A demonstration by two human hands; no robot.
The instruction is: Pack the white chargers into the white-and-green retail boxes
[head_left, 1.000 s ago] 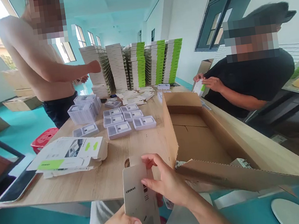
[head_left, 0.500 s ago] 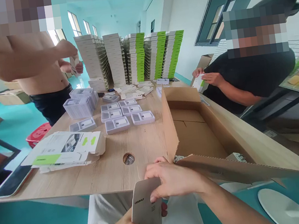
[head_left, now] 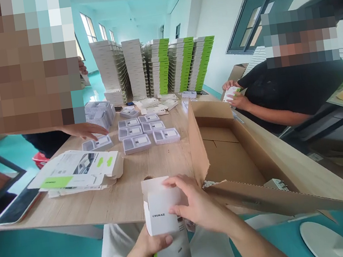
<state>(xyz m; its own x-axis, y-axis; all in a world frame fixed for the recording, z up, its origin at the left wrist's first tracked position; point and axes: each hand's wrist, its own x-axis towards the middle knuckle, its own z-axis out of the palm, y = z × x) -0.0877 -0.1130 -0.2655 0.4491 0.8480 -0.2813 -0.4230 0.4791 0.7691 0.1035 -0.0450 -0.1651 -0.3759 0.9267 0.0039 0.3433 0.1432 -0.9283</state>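
In front of my lap is a slim white product box [head_left: 172, 252] with CEUKAZ printed on it and a green edge on its left. Its upper end stands open, with flaps raised. My left hand [head_left: 149, 247] is closed round the box's left side, thumb across the front. My right hand [head_left: 197, 205] is bent at the upper right, thumb and fingers on the white panel near the flaps. The far side of the box is hidden.
Flattened printed cartons [head_left: 85, 169] and a phone [head_left: 20, 207] lie at left. Plastic trays [head_left: 137, 143] with white pieces sit mid-table. An open cardboard box [head_left: 199, 150] occupies the right. Box stacks [head_left: 158, 67] rise behind. One person's hand [head_left: 87, 129] reaches over a tray; another person [head_left: 295, 82] holds a box.
The box in my hands has gone from flat-looking to opened out, its upper flaps now spread. The person at left has leaned in, a hand now over the nearest left tray.
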